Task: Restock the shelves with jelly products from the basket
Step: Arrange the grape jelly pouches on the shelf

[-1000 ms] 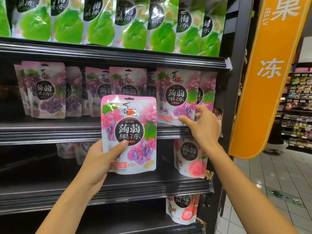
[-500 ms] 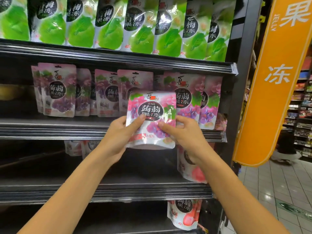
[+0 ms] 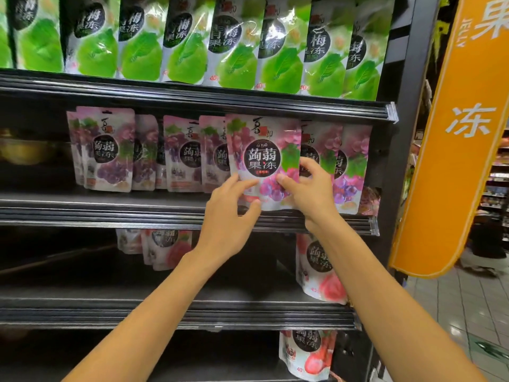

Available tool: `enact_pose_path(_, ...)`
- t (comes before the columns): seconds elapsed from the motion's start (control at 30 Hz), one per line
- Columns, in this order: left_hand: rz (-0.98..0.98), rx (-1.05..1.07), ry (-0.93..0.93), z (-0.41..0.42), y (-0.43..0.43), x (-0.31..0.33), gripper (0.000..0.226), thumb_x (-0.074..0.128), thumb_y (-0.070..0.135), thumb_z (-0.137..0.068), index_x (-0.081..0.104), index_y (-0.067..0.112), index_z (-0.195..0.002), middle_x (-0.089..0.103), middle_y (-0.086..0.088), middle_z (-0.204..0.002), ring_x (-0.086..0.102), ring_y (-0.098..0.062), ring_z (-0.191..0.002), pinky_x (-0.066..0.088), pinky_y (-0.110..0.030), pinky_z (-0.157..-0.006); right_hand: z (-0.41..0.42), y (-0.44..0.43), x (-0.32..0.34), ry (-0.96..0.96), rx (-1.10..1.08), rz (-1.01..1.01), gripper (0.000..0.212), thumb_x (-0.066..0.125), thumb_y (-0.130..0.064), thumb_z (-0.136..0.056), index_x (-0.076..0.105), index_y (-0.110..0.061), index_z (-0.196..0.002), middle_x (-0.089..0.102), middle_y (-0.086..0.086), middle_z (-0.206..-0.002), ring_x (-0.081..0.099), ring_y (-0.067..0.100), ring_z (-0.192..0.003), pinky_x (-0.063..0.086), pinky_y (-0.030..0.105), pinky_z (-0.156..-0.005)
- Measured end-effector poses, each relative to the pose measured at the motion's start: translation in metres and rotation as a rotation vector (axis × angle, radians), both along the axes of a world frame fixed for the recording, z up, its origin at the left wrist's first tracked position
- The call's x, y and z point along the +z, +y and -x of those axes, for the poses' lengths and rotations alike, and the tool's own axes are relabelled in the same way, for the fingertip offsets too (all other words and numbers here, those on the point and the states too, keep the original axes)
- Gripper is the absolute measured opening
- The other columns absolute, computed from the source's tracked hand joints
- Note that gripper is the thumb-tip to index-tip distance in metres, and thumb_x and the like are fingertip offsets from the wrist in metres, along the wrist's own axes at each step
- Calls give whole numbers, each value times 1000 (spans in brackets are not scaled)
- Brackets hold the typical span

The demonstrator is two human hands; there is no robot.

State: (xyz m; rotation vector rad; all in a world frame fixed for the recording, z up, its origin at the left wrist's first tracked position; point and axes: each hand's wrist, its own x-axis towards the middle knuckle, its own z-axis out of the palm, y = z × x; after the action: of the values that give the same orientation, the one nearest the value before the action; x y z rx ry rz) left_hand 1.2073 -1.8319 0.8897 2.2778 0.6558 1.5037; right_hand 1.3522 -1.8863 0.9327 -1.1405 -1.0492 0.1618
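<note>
A pink grape jelly pouch (image 3: 264, 150) stands upright at the front of the middle shelf (image 3: 110, 208), in the row of matching grape pouches (image 3: 107, 150). My left hand (image 3: 228, 219) touches its lower left corner with thumb and fingertips. My right hand (image 3: 311, 188) pinches its lower right part, thumb on the front and fingers round the edge. More grape pouches (image 3: 349, 166) stand behind and to the right. The basket is out of sight.
Green plum jelly pouches (image 3: 234, 51) fill the top shelf. Peach pouches (image 3: 319, 268) stand on the lower shelf, strawberry ones (image 3: 305, 354) below that. An orange jelly sign (image 3: 454, 133) hangs at the right, beside a tiled aisle (image 3: 454, 312).
The grape pouch went from my left hand in front of the shelf up and right into the row. My right hand came over to its right edge.
</note>
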Motion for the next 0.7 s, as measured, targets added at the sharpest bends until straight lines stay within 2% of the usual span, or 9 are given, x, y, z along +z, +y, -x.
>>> enact_pose_path(0.07,-12,56,63,-4,0,-4,42,59,23,-94,56,29,-136,36,-3,-156,30,-19,-143,26,-44,-117,-3,2,-6,-29,-22,51,33,70,-10,-88,60,-10,-120,75,11,-96,72,19,-83,58,31,-68)
enact_pose_path(0.13,-38,98,93,-5,0,-6,42,58,25,-95,55,31,-136,36,-3,-156,33,-20,-141,23,-46,-118,-10,0,-10,-68,-72,71,37,71,-15,-88,60,-10,-123,74,5,-96,72,13,-86,56,23,-74)
enact_pose_path(0.2,-63,116,105,-6,1,-8,42,57,25,-95,54,33,-137,37,-1,-156,33,-19,-141,21,-45,-119,-16,-6,-12,-138,-154,54,33,73,-16,-86,63,-11,-117,72,-3,-91,69,4,-81,54,15,-70)
enact_pose_path(0.3,-75,122,96,-6,3,-9,43,57,25,-95,53,34,-137,38,1,-155,32,-17,-142,19,-45,-119,-23,-12,-15,-269,-304,67,28,74,-15,-85,68,-11,-112,71,-1,-88,68,3,-79,58,23,-75)
enact_pose_path(0.33,-75,120,95,-7,3,-9,43,56,25,-96,53,34,-137,38,1,-155,31,-17,-142,18,-45,-120,-24,-13,-15,-297,-328,69,26,74,-14,-85,69,-11,-111,71,0,-87,68,2,-78,58,21,-74)
enact_pose_path(0.5,-100,154,123,-14,2,-9,44,55,27,-96,51,34,-139,41,1,-153,30,-16,-141,14,-46,-121,-25,-16,-19,-328,-381,28,25,72,-11,-86,68,-13,-111,70,-3,-88,66,-2,-76,51,7,-65)
enact_pose_path(0.7,-117,157,151,-10,4,-9,45,55,27,-96,49,36,-140,42,2,-153,31,-15,-141,6,-45,-123,-19,-25,-26,-364,-398,-11,20,70,-6,-86,68,-11,-106,69,-4,-90,63,-10,-72,48,4,-68)
